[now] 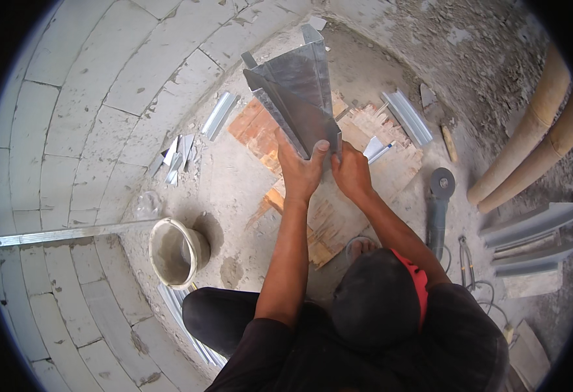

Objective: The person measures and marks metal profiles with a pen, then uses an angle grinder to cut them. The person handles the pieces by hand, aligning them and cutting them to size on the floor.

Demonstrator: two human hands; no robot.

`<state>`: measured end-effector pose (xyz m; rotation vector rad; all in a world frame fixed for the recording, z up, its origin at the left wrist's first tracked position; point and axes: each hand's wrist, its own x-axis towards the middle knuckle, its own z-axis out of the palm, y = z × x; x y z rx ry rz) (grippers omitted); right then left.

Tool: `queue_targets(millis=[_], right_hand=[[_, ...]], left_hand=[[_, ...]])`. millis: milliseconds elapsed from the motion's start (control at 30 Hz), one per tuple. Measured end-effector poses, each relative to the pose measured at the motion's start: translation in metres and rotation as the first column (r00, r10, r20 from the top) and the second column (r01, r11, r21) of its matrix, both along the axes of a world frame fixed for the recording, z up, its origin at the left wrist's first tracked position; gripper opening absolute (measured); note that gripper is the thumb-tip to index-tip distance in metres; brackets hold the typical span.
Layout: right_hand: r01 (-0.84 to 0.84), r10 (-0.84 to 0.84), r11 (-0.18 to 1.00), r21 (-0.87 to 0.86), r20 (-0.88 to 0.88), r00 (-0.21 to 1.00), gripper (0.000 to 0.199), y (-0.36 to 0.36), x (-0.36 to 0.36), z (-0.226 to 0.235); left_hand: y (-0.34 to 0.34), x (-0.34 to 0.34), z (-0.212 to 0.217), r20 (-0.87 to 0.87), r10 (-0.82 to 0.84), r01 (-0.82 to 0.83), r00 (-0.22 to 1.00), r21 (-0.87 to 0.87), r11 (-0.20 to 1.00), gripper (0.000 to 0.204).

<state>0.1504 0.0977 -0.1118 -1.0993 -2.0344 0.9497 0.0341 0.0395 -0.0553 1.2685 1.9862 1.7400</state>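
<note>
A wide galvanized steel channel (299,88) with upturned side flanges is held up in front of me, its broad end pointing away. My left hand (302,164) grips its near left edge, thumb laid over the metal. Close beside it, my right hand (351,171) is closed around the near right corner; its fingertips are partly hidden. Below the channel lies a worn, splintered wooden board (250,136) on the dusty floor. On the board's right part rests a small white metal offcut (374,146) next to a thin blue-and-white stick.
An angle grinder (437,206) and a wooden-handled tool (449,144) lie at right, near bamboo poles (528,137). Short metal profiles (407,117) and scraps (178,157) lie around. A bucket (203,251) stands left, by a block wall (103,104). More channels (534,225) are far right.
</note>
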Motion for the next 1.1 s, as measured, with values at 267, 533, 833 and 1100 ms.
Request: queue_targets(millis=[267,533,833,1100], right_hand=[[0.058,-0.055,0.997,0.049,-0.062,0.997,0.015,-0.003,-0.003,-0.005],[0.075,-0.071,0.996,0.048,-0.086,0.994,0.015,-0.005,-0.005,-0.003],[0.043,-0.042,0.998,-0.041,0.020,0.999,0.045,0.000,-0.004,-0.010],[0.030,-0.023,0.992,-0.123,0.060,0.998,0.045,-0.003,-0.001,0.005]], left_hand=[[-0.001,0.000,0.001,0.034,-0.026,0.026,0.999,0.017,1.000,0.082],[0.003,0.006,0.002,-0.035,0.058,-0.057,0.998,0.048,0.997,0.054],[0.010,0.005,-0.005,-0.013,0.083,-0.081,0.996,0.101,0.992,0.049],[0.005,0.012,0.004,0.011,0.102,-0.103,0.995,0.039,0.994,0.056]])
